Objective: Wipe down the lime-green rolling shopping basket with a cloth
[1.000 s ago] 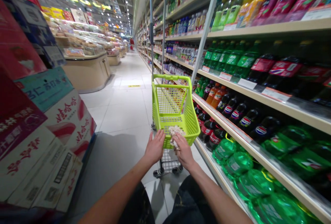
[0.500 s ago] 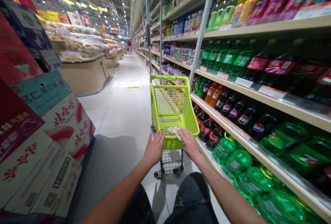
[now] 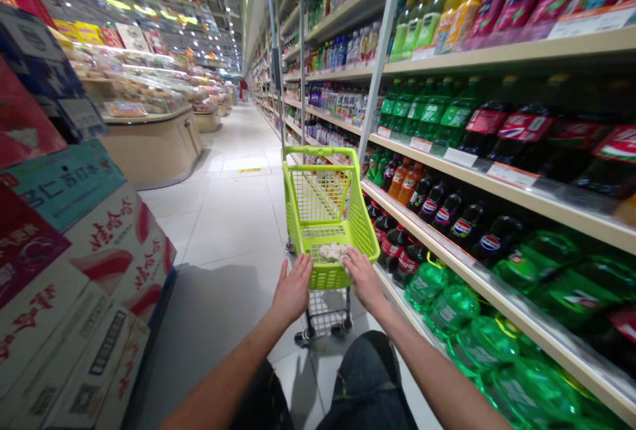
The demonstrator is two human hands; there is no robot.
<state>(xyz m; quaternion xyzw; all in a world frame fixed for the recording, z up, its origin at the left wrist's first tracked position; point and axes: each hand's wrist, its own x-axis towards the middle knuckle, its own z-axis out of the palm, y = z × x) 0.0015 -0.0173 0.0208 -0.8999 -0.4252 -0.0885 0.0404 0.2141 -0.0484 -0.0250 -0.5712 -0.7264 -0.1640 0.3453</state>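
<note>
A small lime-green shopping cart (image 3: pixel 368 238) stands in front of my knees, with its basket tilted toward me. My left hand (image 3: pixel 292 289) rests at the near left corner of the basket, fingers stretched out and holding nothing. On the near rim, my right hand (image 3: pixel 362 279) has its fingers bent over a crumpled whitish cloth (image 3: pixel 332 252). Part of that cloth is hidden under the fingers; the rest lies along the basket's near edge.
Shelves (image 3: pixel 497 191) of drink bottles run along the right, with large green bottles (image 3: pixel 484 344) at the bottom. Stacked cartons (image 3: pixel 109 238) stand close on the left. A rounded display counter (image 3: pixel 159 145) is farther ahead beside the tiled aisle (image 3: pixel 233 211).
The view has turned slightly, so the shelves and cartons sit a little farther left. The cloth has shifted slightly under my right hand. My left hand stays at the basket corner.
</note>
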